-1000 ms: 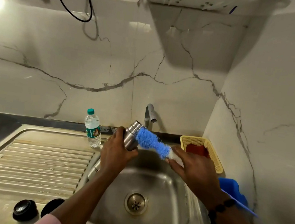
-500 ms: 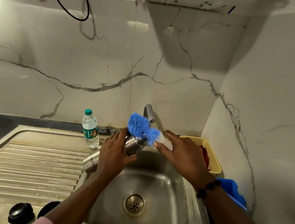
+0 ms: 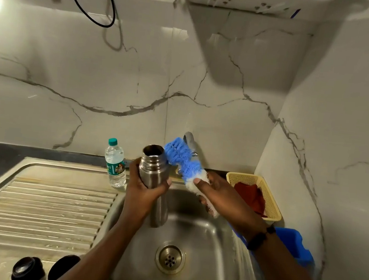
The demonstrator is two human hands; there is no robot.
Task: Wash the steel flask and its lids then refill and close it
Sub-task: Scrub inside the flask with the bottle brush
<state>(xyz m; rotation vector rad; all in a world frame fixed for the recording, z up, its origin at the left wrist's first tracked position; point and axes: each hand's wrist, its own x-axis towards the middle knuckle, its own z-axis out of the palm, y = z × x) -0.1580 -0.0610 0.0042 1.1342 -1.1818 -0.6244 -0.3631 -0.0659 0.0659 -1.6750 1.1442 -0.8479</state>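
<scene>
My left hand [image 3: 144,188] grips the steel flask [image 3: 155,178] nearly upright over the sink basin [image 3: 220,243], its open mouth facing up. My right hand [image 3: 221,194] holds a bottle brush [image 3: 182,160] by its white lower part. The blue bristle head sits just right of the flask's mouth, outside it and touching the neck. Two black lids [image 3: 28,269] lie at the near edge of the draining board, one partly hidden by my left forearm.
A small plastic water bottle [image 3: 115,164] stands at the back of the draining board [image 3: 40,206]. The tap [image 3: 190,140] rises behind the brush. A yellow basket [image 3: 269,195] with a red cloth sits right of the sink, a blue plastic item [image 3: 293,246] nearer me.
The flask has swung from tilted on its side to nearly upright. The brush head has come out of the mouth and now sits beside it.
</scene>
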